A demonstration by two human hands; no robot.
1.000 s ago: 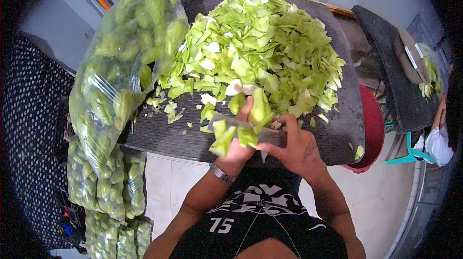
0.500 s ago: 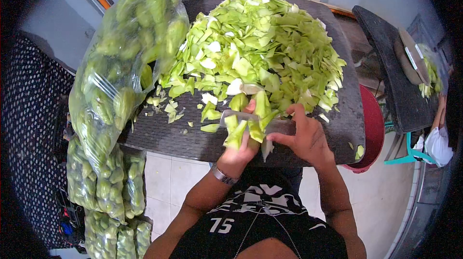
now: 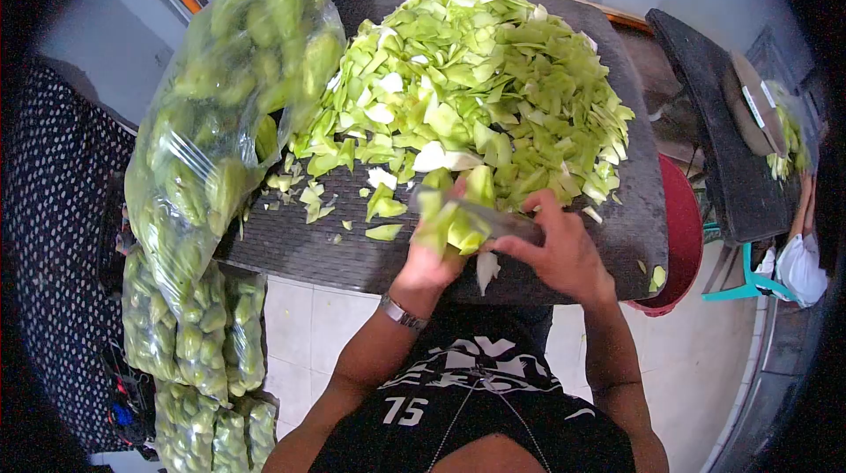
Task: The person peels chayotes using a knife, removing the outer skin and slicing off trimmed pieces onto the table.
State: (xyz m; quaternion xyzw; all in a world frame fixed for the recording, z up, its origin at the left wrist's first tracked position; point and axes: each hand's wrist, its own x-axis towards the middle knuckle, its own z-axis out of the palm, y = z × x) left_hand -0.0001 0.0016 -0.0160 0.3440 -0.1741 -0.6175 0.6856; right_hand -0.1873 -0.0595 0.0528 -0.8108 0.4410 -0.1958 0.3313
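Note:
My left hand (image 3: 434, 263) is wrapped around a partly cut green chayote (image 3: 478, 184) above the table's near edge. In my right hand (image 3: 564, 248) is a knife (image 3: 507, 221), its blade pointing left across the chayote. Green slices (image 3: 463, 231) lie over the blade and by my left fingers, blurred by motion. Just beyond, a large heap of cut chayote pieces (image 3: 493, 94) covers much of the table. A pale piece (image 3: 487, 270) is at the table's edge between my hands.
A clear plastic bag of whole chayotes (image 3: 220, 111) leans on the left of the dark woven table (image 3: 352, 257). More filled bags (image 3: 198, 341) stand below it. At right are a red bin (image 3: 677, 244) and another dark table (image 3: 731, 147), with another person's arm (image 3: 803, 204) beyond.
The slices over the blade have shifted and blurred, and the blade sits slightly further right. My left hand has moved slightly left; my right hand is nearly where it was.

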